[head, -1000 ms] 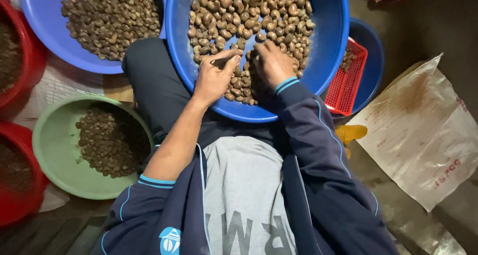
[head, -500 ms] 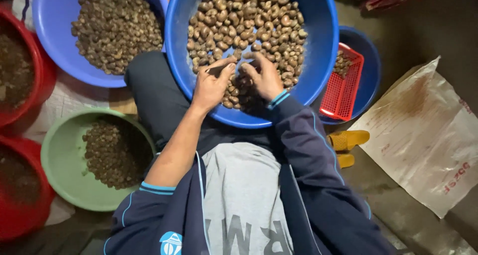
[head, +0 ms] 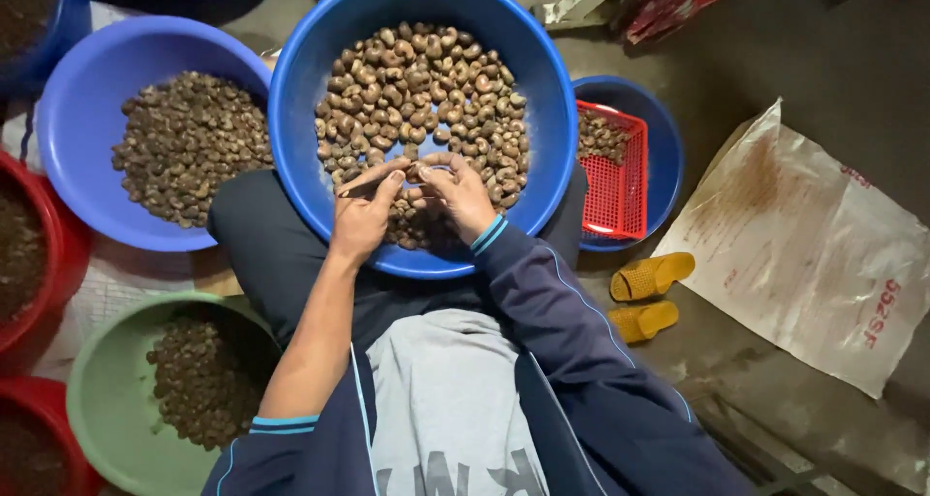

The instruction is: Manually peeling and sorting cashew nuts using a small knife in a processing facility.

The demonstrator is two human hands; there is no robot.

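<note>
A large blue basin rests on my lap, holding several brown shelled nuts. Both hands meet over the near side of the pile. My left hand, its sleeve pushed up the forearm, grips a thin dark tool whose tip points at the other hand. My right hand, in a dark blue sleeve, pinches a single nut between fingers and thumb, right at the tool's tip.
A second blue basin of darker nuts sits at left, with a green basin of nuts below it and red basins at the left edge. To the right are a small blue basin with a red basket, yellow sandals and a plastic sack.
My hands have drawn together near the basin's near rim, and the tool tip now meets the nut in my right hand. The view has shifted, showing more floor at right.
</note>
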